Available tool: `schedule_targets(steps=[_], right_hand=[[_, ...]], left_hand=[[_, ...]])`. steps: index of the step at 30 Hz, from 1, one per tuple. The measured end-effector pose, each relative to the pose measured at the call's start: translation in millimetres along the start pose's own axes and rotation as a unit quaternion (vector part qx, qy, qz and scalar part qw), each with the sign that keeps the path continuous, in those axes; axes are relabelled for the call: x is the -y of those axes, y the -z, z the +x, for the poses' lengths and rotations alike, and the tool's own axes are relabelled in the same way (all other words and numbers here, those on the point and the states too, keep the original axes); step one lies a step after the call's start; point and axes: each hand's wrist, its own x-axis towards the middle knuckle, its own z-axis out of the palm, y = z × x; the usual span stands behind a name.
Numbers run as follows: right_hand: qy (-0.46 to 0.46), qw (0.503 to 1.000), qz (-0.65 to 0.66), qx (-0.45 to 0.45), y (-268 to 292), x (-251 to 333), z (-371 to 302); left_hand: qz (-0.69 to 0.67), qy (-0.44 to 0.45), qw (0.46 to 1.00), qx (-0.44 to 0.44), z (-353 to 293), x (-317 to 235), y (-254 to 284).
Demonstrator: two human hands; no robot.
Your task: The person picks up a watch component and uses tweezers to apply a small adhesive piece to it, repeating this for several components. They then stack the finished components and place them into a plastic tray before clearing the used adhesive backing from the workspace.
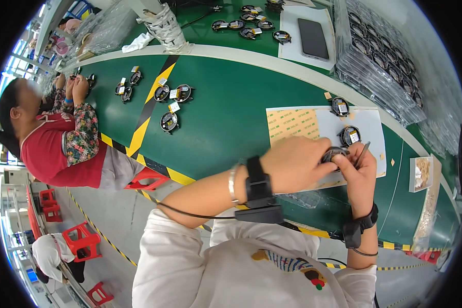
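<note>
Over the white sheet (370, 119), my left hand (296, 163) is closed round a small, dark, round watch case (334, 152). My right hand (361, 174) presses its thumb against the same case from the other side. Thin metal tweezers (364, 151) stick up between the right fingers; their tips are hard to make out. Just beyond my hands lie two more open watch cases (350, 135) with pale labelled parts inside. A yellowish sticker sheet (291, 123) lies on the left of the white sheet, partly under my left hand.
Several watch cases (169, 121) with small batteries lie further left on the green table (215, 128). Beyond a pale ledge are a phone (313, 39) and stacked clear trays (380, 66). A small white box (421, 174) stands right. A co-worker (61, 138) sits at left.
</note>
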Motion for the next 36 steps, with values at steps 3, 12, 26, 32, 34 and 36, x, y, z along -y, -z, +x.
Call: schedule_targets(steps=[3, 12, 26, 32, 34, 36], right_hand=[[0.001, 0.993, -0.025, -0.111, 16.9, 4.8, 5.7], [-0.053, 0.989, -0.052, -0.128, 50.3, -13.1, 35.6], [0.106, 0.984, -0.066, -0.131, 42.1, -2.8, 4.5], [-0.075, 0.988, 0.133, -0.031, 8.9, -11.2, -1.0], [-0.081, 0.988, 0.126, -0.024, 6.9, -16.6, 1.0], [-0.049, 0.994, 0.092, -0.021, 5.9, -19.8, 2.0]], left_hand=[[0.127, -0.041, 0.981, -0.143, -23.9, 22.8, 39.4], [0.273, 0.123, 0.906, -0.299, -128.7, 135.8, 121.3], [-0.224, 0.24, 0.943, -0.06, -30.0, 59.0, 78.4], [-0.491, 0.197, 0.847, 0.051, 42.6, 40.7, 17.8], [-0.509, 0.209, 0.835, 0.031, 46.6, 44.2, 4.6], [-0.541, 0.229, 0.809, -0.013, 47.3, 47.4, -3.0]])
